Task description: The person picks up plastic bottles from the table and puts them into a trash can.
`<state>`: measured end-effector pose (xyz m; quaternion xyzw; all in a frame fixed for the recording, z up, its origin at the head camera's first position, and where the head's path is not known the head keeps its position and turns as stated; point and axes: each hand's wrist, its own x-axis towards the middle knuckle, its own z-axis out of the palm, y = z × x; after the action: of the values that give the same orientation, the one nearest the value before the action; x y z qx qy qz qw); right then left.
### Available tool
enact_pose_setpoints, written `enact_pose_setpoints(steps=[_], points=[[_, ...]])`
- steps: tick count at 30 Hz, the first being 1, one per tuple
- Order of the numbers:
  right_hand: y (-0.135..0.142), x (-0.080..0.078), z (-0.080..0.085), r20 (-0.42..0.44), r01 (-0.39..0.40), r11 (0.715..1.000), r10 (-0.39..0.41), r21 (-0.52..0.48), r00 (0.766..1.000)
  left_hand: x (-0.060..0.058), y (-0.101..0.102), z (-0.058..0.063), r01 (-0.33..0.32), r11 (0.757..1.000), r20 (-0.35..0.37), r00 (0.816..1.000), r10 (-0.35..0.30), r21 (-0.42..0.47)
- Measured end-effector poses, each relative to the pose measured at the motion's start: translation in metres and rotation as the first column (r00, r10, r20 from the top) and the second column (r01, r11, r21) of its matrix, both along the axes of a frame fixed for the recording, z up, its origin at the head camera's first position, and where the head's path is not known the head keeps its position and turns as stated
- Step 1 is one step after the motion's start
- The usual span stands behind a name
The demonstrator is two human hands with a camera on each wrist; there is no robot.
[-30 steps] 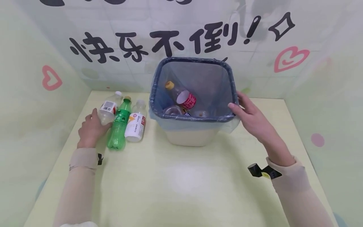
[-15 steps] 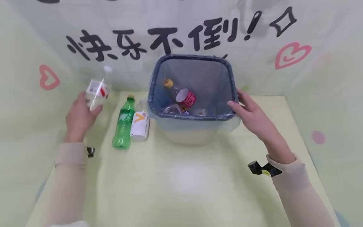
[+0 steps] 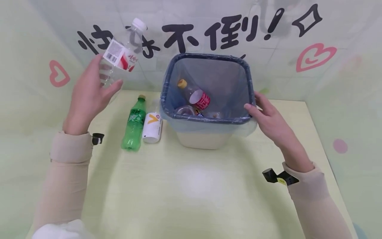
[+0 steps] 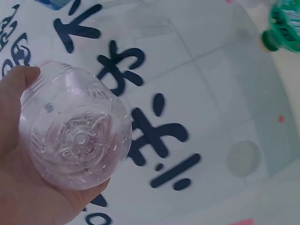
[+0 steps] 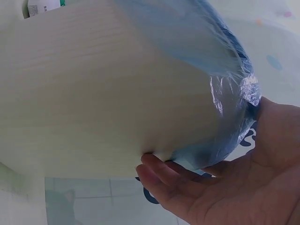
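My left hand grips a clear plastic bottle with a white and red label and a white cap. It is raised off the table, tilted, with the cap up and to the right. In the left wrist view the clear base of the bottle faces the camera, thumb and fingers around it. My right hand holds the right rim of a cream trash bin, thumb over the edge and fingers along the outside. A translucent blue bag lines the bin and folds over its rim.
A green bottle and a white-labelled bottle lie side by side left of the bin. Inside the bin are a pink-labelled bottle with a yellow cap and other clear plastic pieces. Printed walls enclose the table at the back and sides.
My left hand has picked up the clear bottle from the left of the green one, lifting it up and then toward the right. My right hand has stayed on the bin rim.
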<state>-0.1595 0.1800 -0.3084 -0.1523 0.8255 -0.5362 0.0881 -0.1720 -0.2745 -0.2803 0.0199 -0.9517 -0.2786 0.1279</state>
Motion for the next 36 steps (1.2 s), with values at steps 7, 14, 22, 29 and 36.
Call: enact_pose_setpoints(steps=[7, 14, 22, 29, 36], points=[[0.0, -0.001, -0.001, 0.017, 0.0, 1.0, 0.0, -0.013, 1.0, -0.002, 0.032, 0.03, 0.076, 0.996, -0.02, 0.997, -0.077, -0.045], [0.001, -0.003, -0.001, 0.028, 0.004, 1.0, -0.003, -0.031, 1.0, -0.009, 0.081, 0.062, 0.207, 0.972, -0.04, 0.977, -0.212, -0.108], [0.0, 0.0, 0.001, 0.028, 0.019, 0.999, -0.018, -0.048, 0.999, -0.014, 0.126, 0.08, 0.313, 0.939, -0.031, 0.947, -0.32, -0.141], [-0.001, -0.001, 0.002, 0.031, 0.015, 0.999, -0.014, -0.045, 0.999, -0.014, 0.135, 0.082, 0.338, 0.935, -0.004, 0.94, -0.34, -0.104], [0.001, -0.001, 0.001, 0.024, 0.009, 0.998, -0.007, -0.065, 1.0, -0.017, 0.153, 0.087, 0.363, 0.925, 0.031, 0.932, -0.362, -0.115]])
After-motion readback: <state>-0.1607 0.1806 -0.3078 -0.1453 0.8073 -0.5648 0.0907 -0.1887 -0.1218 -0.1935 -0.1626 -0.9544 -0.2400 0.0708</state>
